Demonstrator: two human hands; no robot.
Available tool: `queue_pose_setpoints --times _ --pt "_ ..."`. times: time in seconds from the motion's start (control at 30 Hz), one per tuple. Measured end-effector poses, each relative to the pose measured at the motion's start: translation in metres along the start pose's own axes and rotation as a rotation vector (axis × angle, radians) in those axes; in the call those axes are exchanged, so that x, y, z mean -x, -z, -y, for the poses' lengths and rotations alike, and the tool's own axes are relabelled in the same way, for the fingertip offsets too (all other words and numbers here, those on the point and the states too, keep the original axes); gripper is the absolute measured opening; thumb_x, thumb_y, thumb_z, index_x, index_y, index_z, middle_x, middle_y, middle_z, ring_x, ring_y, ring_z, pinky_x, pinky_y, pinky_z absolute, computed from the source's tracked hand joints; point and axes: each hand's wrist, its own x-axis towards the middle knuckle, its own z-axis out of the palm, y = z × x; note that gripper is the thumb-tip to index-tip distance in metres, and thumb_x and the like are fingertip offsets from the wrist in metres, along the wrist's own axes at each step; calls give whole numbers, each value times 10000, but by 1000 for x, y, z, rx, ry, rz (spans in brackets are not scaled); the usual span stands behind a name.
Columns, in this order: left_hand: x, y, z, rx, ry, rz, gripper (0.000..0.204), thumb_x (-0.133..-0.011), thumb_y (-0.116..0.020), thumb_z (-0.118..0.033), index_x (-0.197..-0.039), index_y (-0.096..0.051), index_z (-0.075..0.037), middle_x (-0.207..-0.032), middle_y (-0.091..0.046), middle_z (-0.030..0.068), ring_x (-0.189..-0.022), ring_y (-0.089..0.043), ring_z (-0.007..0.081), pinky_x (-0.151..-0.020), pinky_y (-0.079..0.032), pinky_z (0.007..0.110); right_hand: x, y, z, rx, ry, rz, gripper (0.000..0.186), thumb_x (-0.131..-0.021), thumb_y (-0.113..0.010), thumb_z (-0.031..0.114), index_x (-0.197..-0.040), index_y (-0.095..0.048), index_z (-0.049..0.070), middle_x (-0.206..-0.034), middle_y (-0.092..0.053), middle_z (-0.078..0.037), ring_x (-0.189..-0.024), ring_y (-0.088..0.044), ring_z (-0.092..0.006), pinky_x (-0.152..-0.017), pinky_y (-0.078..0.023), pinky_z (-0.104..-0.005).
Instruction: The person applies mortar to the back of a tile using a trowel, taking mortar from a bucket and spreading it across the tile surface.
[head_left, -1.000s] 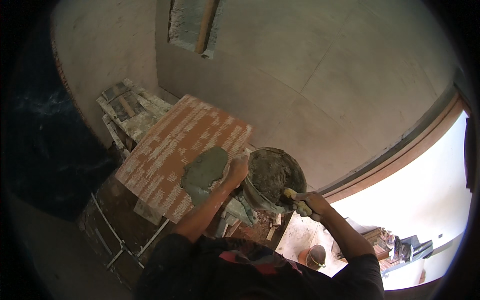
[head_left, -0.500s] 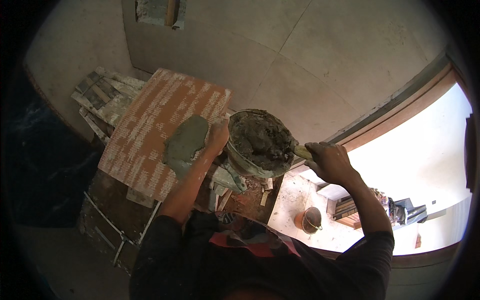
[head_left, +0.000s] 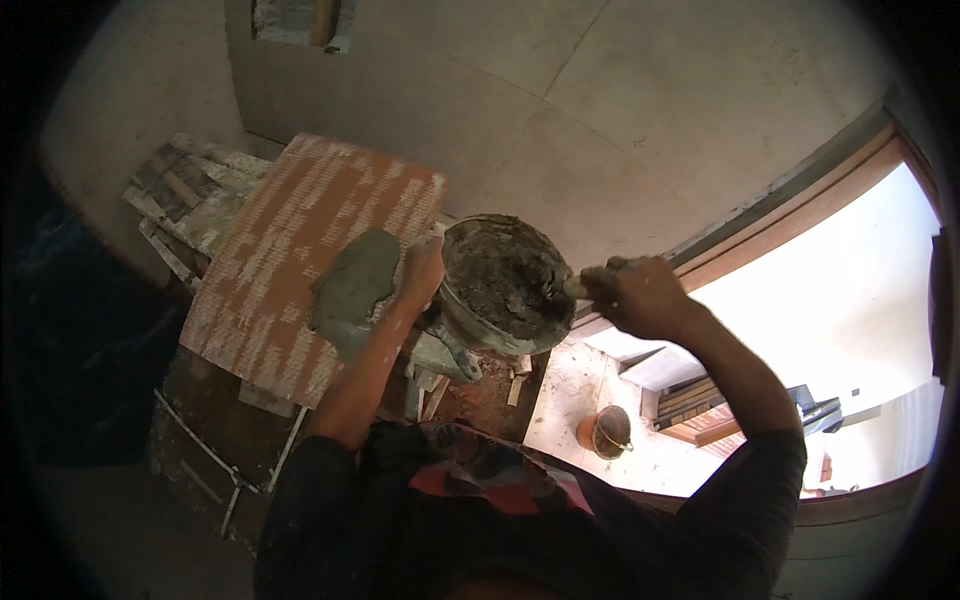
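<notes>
A round bucket, crusted with dried mortar, holds dark grey wet mortar. My left hand is closed on its left rim, steadying it. Into the bucket's right side goes a tool with a pale handle, gripped by my right hand; its working end is buried or hidden in the mortar, so its kind does not show. Left of the bucket lies a large terracotta-backed tile with pale ribbed stripes. A smooth grey patch of mortar spreads over its right part, partly behind my left forearm.
Mortar-stained boards stick out behind the tile. A grimy flat piece juts out below the bucket. An orange bucket stands on the floor to the right, near stacked slats. A tiled wall rises ahead, beside a bright doorway.
My right hand has pushed closer to the bucket, and less of the handle shows. The mortar's surface in the bucket has been shifted. The whole view has slid slightly; my left hand keeps its hold.
</notes>
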Motion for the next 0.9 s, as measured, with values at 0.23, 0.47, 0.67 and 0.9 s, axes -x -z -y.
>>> queue_pose_setpoints --times 0.23,0.47,0.67,0.9 --pt "12 8 -23 38 44 29 493 -990 -424 -325 -1164 -538 121 -837 -593 246 -779 -580 377 -753 -432 446 -35 53 -22 154 -99 161 275 -723 -733 185 -976 -684 87 -816 -691 -102 -726 -673 -282 -664 -528 -403" --pt "19 7 -37 134 124 78 529 -992 -421 -326 -1171 -514 163 -867 -593 267 -802 -579 356 -783 -428 451 -53 -31 -18 131 2 276 129 -766 -603 166 -765 -648 46 -666 -632 -181 -640 -647 -363 -609 -533 -444" --pt "8 2 -10 -37 -11 58 515 -998 -391 -336 -1156 -526 134 -938 -586 305 -872 -577 421 -826 -410 480 -61 -58 -22 -165 -112 445 241 -801 -601 230 -797 -670 -1 -754 -648 -239 -758 -660 -395 -730 -536 -464" --pt "11 -10 -8 -63 -207 -108 490 -1005 -355 -305 -970 -571 133 -872 -579 350 -890 -542 533 -784 -409 530 -32 -63 -9 -545 -503 628 447 -797 -670 409 -882 -689 -30 -699 -658 -202 -630 -657 -294 -631 -510 -393"
